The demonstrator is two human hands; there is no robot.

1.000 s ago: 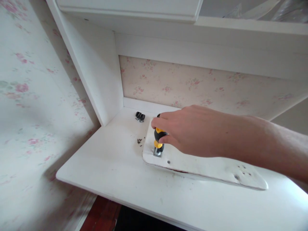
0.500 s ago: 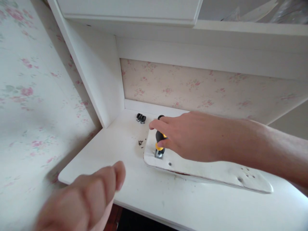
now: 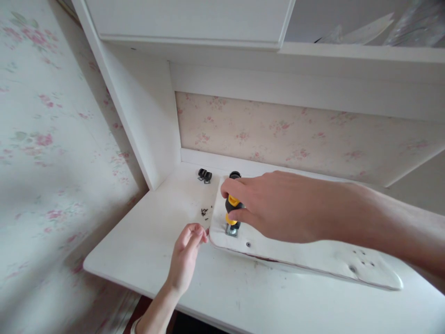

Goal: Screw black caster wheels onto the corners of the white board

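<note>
Your right hand (image 3: 255, 204) grasps the black-and-yellow handle of a screwdriver (image 3: 233, 202), thumb on the near side and forefinger curled over the upper part. Directly below those fingers, its shaft reaches down to a mounted caster (image 3: 232, 233), whose metal plate lies on the left end of the white board (image 3: 299, 253). Just beyond your right fingertips stands a black wheel (image 3: 235, 175), partly hidden by them.

Your left hand (image 3: 191, 241) has its fingers bent and drawn together beside the board's near-left corner — you cannot tell from here whether they pinch anything or touch the edge. Just past those fingertips lie small dark screws (image 3: 204, 212), loose on the white desk (image 3: 149, 236); farther beyond them sits a pair of black casters (image 3: 205, 175). Nearer to you than the right fingers, a round fitting (image 3: 248, 244) is set in the board.
</note>
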